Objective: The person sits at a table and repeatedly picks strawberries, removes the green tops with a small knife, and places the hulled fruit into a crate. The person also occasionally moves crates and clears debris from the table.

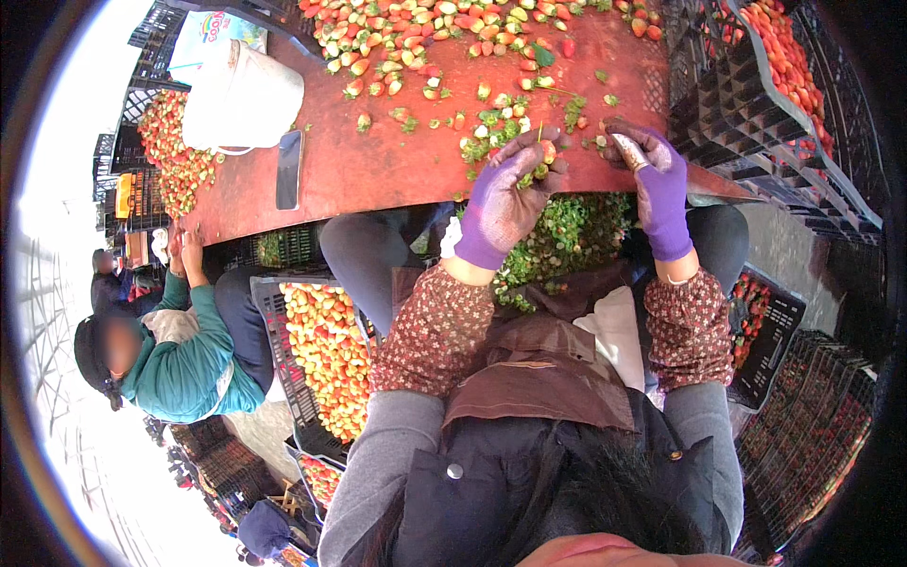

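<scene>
My left hand (pixel 506 195), in a purple glove with a stained palm, holds a few strawberries (pixel 548 151) with green caps between its fingers, above the front edge of the red table (pixel 397 170). To its right, my right hand (pixel 655 181) wears a matching glove and grips a short, worn metal blade (pixel 629 152), probably a small knife; its handle is hidden in the fingers. Cut green strawberry caps (pixel 496 131) lie on the table just beyond my left hand. Below the edge, between my knees, is a mass of green caps (pixel 577 230).
Many strawberries (pixel 397 35) spread over the table's far side. A white bucket (pixel 244 99) and a phone (pixel 288 170) stand left. A black crate (pixel 751 106) of strawberries rises at right; another crate (pixel 266 305) sits by my left leg. A co-worker (pixel 191 354) sits at left.
</scene>
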Demonstrator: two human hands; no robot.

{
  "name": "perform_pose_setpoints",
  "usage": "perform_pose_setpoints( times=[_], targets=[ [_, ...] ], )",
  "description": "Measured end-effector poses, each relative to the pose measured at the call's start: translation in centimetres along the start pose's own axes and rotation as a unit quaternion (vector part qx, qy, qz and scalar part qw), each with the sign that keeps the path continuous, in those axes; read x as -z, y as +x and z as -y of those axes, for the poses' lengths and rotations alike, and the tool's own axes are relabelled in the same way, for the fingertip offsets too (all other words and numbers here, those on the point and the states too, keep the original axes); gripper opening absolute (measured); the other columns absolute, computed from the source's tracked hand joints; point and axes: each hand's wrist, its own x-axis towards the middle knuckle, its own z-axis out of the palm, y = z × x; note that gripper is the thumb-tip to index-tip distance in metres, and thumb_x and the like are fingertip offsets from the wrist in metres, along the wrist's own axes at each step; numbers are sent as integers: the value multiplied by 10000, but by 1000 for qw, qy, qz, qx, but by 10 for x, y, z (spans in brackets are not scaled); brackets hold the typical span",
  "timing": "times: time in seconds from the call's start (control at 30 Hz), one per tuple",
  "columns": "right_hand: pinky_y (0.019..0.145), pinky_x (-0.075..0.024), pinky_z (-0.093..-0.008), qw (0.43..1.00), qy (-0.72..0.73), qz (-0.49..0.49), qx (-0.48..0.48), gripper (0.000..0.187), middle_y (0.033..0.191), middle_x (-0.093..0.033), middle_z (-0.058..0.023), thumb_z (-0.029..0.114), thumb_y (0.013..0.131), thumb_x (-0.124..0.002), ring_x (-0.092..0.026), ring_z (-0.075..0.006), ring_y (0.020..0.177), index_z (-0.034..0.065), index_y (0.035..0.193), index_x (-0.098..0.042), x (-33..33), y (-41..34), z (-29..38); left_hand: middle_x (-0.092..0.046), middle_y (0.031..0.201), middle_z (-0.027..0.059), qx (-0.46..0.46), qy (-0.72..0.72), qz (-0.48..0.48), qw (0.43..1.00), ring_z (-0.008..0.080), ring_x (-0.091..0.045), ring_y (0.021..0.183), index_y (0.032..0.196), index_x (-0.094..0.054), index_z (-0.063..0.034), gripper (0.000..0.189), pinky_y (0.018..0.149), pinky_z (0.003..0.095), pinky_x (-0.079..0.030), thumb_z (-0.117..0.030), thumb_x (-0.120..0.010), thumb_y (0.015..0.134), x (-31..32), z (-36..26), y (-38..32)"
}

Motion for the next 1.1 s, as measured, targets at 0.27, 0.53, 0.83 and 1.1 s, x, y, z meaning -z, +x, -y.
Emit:
perform_pose_setpoints(
  times=[0.27, 0.53, 0.83, 1.1],
  targets=[
    [841, -499, -264, 967, -146, 155, 139, 162, 1051, -675, -83, 61, 905, -640, -635, -140, 950, -23, 1042, -664, -7, -18, 19, -614, 1038, 68, -87, 338, -42, 936, 134, -614, 874, 1166, -560, 19, 295, 754, 276, -513, -53, -629, 888, -7, 11, -10],
    [881, -484, -300, 979, -126, 154, 53, 117, 1103, -654, -134, 35, 898, -621, -616, -171, 990, -35, 991, -633, -12, -30, 25, -614, 1060, 37, -181, 561, -8, 808, 102, -597, 862, 1113, -607, 5, 247, 774, 247, -509, 38, -614, 868, -6, 13, -19],
    [777, -496, -267, 989, -118, 80, 36, 228, 978, -674, -68, 142, 900, -671, -623, -113, 852, -19, 1054, -623, -2, -10, -5, -636, 947, 45, -54, 238, -93, 965, 118, -583, 793, 1118, -608, -7, 229, 706, 249, -478, -87, -636, 905, 6, -3, -46],
    [892, -468, -310, 943, -252, 151, 156, 107, 1106, -666, -100, 69, 874, -656, -610, -202, 1027, -2, 949, -683, -35, -21, 6, -652, 1020, 63, -143, 308, -304, 890, 100, -582, 799, 1135, -611, -23, 246, 654, 225, -465, -75, -628, 896, 50, -90, -178]
  ],
)
